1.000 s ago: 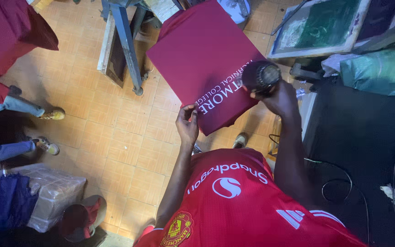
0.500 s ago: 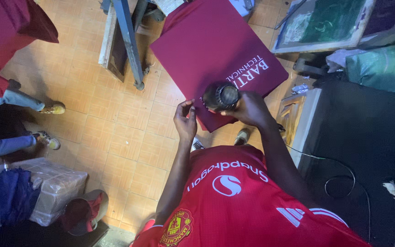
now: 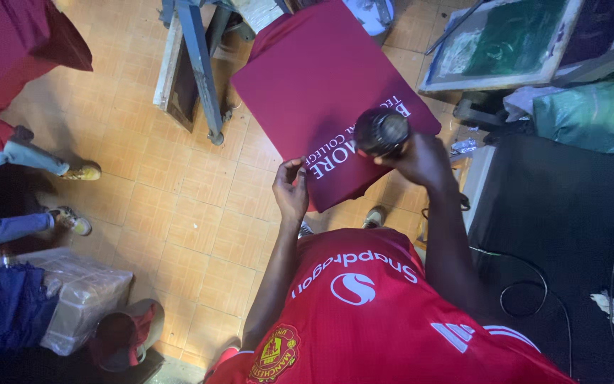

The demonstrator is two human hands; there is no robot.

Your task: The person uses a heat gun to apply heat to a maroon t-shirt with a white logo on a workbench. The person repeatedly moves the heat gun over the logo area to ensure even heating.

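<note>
Floor: worn tan tiles (image 3: 179, 213); blue metal stand leg (image 3: 197, 67) behind; black-topped bench (image 3: 563, 206) to the right.
Cloth: maroon printed fabric (image 3: 314, 78) stretched flat over a board, held above the floor.
Handling: judged light, stiff while boarded; best taken at the edges, off the print.
Axis: long axis runs away from the body, near corner toward the chest.
Left hand (image 3: 291, 190): fingers pinched on the near corner.
Right hand (image 3: 421, 160): closed round a black heat gun (image 3: 381, 133), nozzle down over the white print.

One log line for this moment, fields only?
left hand: pinches maroon garment edge | right hand: holds black heat gun over white print
</note>
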